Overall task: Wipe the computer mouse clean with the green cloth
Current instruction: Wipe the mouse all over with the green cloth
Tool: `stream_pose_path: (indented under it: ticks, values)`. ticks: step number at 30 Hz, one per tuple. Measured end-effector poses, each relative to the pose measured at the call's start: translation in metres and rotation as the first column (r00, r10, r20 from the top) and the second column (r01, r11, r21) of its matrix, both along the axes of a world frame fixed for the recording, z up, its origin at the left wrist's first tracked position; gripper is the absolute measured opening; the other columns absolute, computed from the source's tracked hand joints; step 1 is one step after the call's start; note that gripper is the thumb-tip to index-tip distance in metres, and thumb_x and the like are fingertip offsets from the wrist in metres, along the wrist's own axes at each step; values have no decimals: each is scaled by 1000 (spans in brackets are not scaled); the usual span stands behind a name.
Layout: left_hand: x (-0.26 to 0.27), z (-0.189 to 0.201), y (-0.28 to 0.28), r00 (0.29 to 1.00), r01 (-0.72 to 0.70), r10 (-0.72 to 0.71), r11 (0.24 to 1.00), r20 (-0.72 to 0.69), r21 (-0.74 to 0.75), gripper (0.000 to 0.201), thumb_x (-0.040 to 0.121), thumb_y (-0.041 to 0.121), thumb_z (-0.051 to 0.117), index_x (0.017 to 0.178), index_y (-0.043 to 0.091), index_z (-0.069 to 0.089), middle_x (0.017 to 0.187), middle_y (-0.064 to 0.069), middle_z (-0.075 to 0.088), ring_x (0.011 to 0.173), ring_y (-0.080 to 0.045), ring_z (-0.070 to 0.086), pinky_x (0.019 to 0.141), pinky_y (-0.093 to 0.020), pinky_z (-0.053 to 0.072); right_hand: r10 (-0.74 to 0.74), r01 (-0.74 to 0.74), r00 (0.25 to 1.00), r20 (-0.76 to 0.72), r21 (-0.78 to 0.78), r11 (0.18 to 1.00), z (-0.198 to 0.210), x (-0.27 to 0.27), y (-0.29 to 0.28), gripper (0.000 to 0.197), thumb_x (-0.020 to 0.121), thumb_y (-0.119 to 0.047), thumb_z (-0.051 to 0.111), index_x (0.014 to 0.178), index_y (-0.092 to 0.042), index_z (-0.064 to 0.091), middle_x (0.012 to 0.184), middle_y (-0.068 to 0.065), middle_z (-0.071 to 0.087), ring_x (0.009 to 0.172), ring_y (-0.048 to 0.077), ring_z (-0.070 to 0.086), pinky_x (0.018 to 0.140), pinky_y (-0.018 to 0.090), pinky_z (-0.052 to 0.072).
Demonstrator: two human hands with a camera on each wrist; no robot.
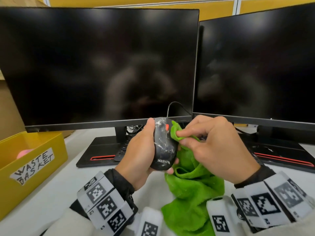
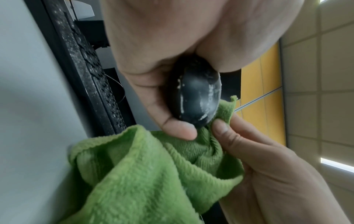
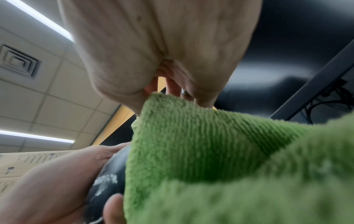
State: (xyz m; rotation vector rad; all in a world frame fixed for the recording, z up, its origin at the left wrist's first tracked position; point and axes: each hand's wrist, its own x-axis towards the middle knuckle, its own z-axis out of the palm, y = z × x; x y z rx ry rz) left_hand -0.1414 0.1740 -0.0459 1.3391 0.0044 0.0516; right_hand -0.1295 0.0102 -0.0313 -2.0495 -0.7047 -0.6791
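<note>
2 dark monitors [image 1: 102, 65], yellow partition [image 1: 218, 12]

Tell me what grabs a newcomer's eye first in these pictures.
The bright green cloth stands out at centre bottom, pinched at its top by the right hand against the side of a black mouse. The mouse, smeared with white streaks and showing a red wheel, is held up off the desk in the left hand. Behind loom two dark monitors, and a yellow box labelled WASTE BASKET sits at the left.

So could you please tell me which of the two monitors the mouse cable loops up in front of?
The left monitor: the mouse cable arcs across its lower right corner.
</note>
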Motion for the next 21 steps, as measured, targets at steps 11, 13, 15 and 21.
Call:
stream_pose_path:
  ticks: [11, 13, 15, 21]
  values:
    - [-1, 0, -2, 1000, -4, 4, 1000, -7, -6, 66, 108, 59, 34, 102, 8, 75, 75, -21, 73, 51, -30, 64, 41, -29, 50, 7, -7, 1000, 19, -6, 1000, 0, 5, -2, 29, 82, -2, 74, 85, -30, 82, 87, -14, 71, 84, 1, 68, 79, 18, 50]
    - [-1, 0, -4, 1000, 1, -1, 1000, -7, -10, 64, 108, 58, 35, 97, 9, 74, 73, -21, 72, 50, -30, 63, 41, -30, 51, 19, -18, 998, 54, -13, 1000, 1, 1, 2, 24, 85, -5, 74, 88, -27, 83, 87, -13, 69, 80, 1, 67, 73, 10, 48]
    - [0, 0, -2, 1000, -13, 13, 999, -5, -29, 61, 108, 57, 37, 98, 10, 75, 73, -20, 72, 50, -31, 64, 43, -31, 51, 112, -112, 994, 17, -35, 993, -4, -4, 9, 20, 88, -7, 73, 88, -23, 83, 88, -12, 66, 71, 3, 68, 65, 8, 48]
    - [2, -2, -2, 1000, -11, 11, 1000, -12, -17, 66, 107, 62, 34, 111, 10, 76, 82, -22, 75, 55, -33, 67, 45, -31, 51, -11, 11, 1000, 18, -32, 999, 0, 6, -4, 25, 84, -6, 75, 83, -30, 83, 85, -13, 70, 80, 2, 68, 74, 15, 49]
